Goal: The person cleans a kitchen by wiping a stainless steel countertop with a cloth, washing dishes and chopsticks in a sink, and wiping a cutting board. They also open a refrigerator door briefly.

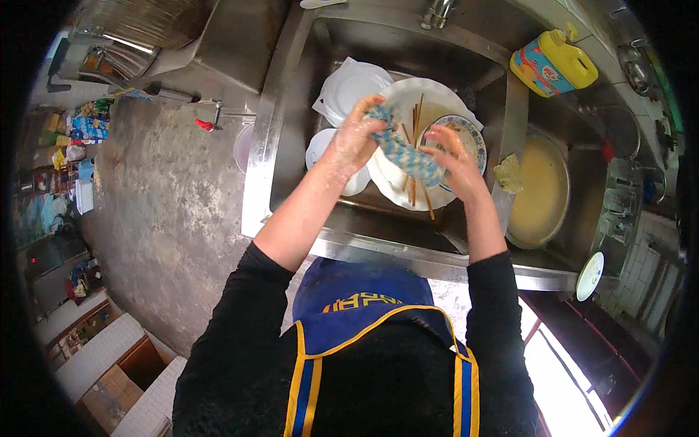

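Note:
A blue and white striped knitted cloth (407,155) is stretched between my hands above the sink. My left hand (357,134) grips its bunched upper end. My right hand (456,161) holds the lower right end, fingers curled and slightly blurred. Under the cloth lies a large white scallop-rimmed dish (390,188) with several wooden chopsticks (415,117) across it. A blue-patterned bowl (480,145) rests in the dish, partly hidden by my right hand. White plates (357,87) stand to the upper left, and another white dish (319,147) is partly behind my left wrist.
The steel sink (382,237) has a faucet (437,13) at its back. In the right basin sits a round basin of cloudy liquid (538,191). A greenish scouring pad (509,173) lies on the divider, a yellow jug (554,65) behind. A small dish (590,276) stands at the front-right edge.

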The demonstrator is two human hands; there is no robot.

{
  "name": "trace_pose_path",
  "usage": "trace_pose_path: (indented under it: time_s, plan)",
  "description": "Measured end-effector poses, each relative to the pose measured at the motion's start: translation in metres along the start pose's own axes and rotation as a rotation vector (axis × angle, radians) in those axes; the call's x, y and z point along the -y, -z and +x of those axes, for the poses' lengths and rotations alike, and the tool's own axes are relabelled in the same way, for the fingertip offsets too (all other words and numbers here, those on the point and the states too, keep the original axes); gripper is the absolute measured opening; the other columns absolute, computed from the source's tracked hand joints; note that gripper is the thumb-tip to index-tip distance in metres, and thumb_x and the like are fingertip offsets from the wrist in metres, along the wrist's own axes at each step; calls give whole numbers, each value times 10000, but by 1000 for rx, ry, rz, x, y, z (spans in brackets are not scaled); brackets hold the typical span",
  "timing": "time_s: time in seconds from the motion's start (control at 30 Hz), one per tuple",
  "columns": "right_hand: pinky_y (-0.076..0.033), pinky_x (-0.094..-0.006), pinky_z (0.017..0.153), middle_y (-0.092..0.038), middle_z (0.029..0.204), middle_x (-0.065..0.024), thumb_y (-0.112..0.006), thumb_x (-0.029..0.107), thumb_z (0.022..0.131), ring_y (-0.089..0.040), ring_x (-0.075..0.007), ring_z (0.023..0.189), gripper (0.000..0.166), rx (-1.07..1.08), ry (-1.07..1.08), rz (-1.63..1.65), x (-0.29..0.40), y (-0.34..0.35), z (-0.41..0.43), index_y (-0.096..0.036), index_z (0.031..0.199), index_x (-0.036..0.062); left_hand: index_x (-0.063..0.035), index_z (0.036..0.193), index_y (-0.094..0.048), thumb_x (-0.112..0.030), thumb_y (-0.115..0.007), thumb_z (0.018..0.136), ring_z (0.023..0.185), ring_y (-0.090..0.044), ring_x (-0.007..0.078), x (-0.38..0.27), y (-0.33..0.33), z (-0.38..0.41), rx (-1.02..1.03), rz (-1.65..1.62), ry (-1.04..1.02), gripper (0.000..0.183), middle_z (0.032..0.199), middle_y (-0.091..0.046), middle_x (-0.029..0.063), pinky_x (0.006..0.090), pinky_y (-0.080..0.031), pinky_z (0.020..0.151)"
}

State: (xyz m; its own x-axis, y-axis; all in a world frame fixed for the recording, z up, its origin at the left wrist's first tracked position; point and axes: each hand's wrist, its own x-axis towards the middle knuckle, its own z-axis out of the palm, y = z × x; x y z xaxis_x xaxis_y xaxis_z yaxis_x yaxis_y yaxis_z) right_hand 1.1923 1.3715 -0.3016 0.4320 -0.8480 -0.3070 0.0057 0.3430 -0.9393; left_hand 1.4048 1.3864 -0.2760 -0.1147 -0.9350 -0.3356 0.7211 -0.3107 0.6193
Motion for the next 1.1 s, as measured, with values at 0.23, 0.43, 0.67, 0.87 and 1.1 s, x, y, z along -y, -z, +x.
trace_pose_path:
  time_s: [0.23, 0.43, 0.67, 0.87, 1.1]
  plan:
    - [-396, -281, 760, -434, 1171, -61, -685, 169, 642, -503, -166, 896, 724, 97, 302, -190, 54, -45, -7, -317, 1263, 124, -63, 1231, -348, 61, -409, 590, 1079, -443, 283, -13, -25, -10, 234, -250, -29, 656, 1203, -393, 151, 401, -357, 949]
    - [-392, -208, 611, -524, 910, -40, -635, 106, 706, -500, -108, 693, 233, -131, 521, -448, 88, -68, 6, -582, 930, 67, -61, 1279, -315, 37, -460, 691, 1051, -458, 207, -25, -40, -21, 196, 202, -142, 614, 1210, -405, 103, 303, -365, 895]
    - [-374, -199, 696, -481, 830, 22, -479, 93, 856, -451, -56, 772, 95, -243, 519, 44, 114, -52, 14, -486, 940, 49, -7, 1084, -508, 3, -498, 717, 898, -492, 102, -52, -37, -23, 64, 767, -123, 367, 980, -546, 35, 239, -390, 807]
    - [-368, -188, 665, -473, 800, 19, -472, 96, 857, -438, -51, 733, 112, -281, 593, 24, 146, -62, 14, -462, 955, 43, -3, 1125, -485, -153, -591, 787, 906, -487, 96, -65, -57, -27, 241, 747, -168, 385, 1000, -533, 37, 241, -395, 806]
    - [-398, -186, 606, -524, 744, 12, -617, 92, 734, -486, -43, 688, 209, 52, 435, -136, 168, -56, 19, -496, 894, 31, -17, 930, -559, -195, -602, 789, 764, -500, 68, -83, -94, -12, 263, 931, -288, 231, 852, -566, 11, 231, -430, 704]
